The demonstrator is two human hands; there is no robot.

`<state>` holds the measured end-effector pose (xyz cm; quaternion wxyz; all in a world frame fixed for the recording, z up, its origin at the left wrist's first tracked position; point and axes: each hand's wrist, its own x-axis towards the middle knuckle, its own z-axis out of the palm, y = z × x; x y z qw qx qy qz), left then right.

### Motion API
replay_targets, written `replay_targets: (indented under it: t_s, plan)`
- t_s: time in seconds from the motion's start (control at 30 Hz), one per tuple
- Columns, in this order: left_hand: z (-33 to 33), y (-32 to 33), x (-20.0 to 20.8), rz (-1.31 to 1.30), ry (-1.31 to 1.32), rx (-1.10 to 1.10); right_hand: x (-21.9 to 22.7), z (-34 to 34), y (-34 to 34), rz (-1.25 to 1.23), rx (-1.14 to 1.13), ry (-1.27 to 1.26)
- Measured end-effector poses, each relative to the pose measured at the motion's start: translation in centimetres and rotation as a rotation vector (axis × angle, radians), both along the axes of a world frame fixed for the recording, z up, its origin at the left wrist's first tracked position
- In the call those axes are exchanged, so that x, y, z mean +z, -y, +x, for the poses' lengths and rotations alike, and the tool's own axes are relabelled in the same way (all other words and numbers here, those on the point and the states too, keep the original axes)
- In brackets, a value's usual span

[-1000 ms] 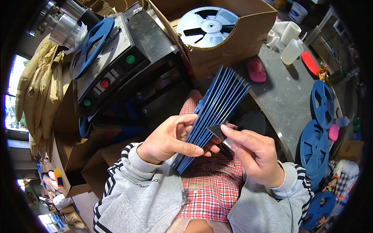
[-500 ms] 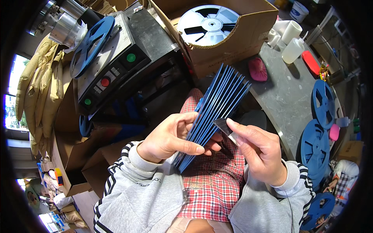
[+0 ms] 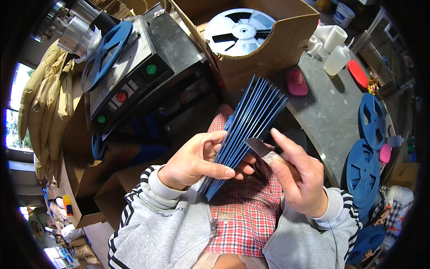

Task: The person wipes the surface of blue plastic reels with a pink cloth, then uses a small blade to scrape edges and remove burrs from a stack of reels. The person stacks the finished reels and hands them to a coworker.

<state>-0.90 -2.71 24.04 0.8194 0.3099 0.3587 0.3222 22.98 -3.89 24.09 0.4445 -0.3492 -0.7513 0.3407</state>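
Both hands are occupied in the head view: the left hand [image 3: 192,161] grips a blue stack [image 3: 244,130] of thin pieces seen edge-on, thumb across its near side, fingers behind. The right hand [image 3: 300,179] pinches a dark blade [image 3: 256,145] by its pale wrapped end, index finger raised. The stack is tilted above the lap, fanned out at its upper end; the blade's tip is just beside its edges, though contact cannot be told.

The step in hand looks like working the blade along those edges. Bringing it closer would call for a steady left grip, fingertips clear of the blade.

As for writing, the jacket [image 3: 165,237] carries dark lettering, partly folded. Faint print marks the box [image 3: 264,69]. Small labels sit by the machine's red button [image 3: 121,96], too small to read. The tub [image 3: 343,15] bears a blue mark.
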Motion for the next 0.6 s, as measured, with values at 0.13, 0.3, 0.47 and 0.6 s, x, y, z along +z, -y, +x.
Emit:
replay_targets:
  t_s: [0.13, 0.3, 0.47, 0.6]
  plan:
    - [-0.1, 0.0, 0.1, 0.091, 0.032, -0.059, 0.7, -0.6, 1.0, 0.277, 0.073, 0.129]
    - [-0.5, 0.5, -0.4, 0.116, -0.039, -0.001, -1.7, -2.3, 1.4, 0.360, 0.243, 0.188]
    - [-0.6, 0.4, 0.2, 0.112, -0.004, -0.083, -2.8, -2.1, -0.1, 0.408, 0.014, 0.173]
    - [-1.2, 1.4, -0.2, 0.188, -0.085, 0.050, -3.2, -3.6, -0.6, 0.467, 0.212, 0.070]
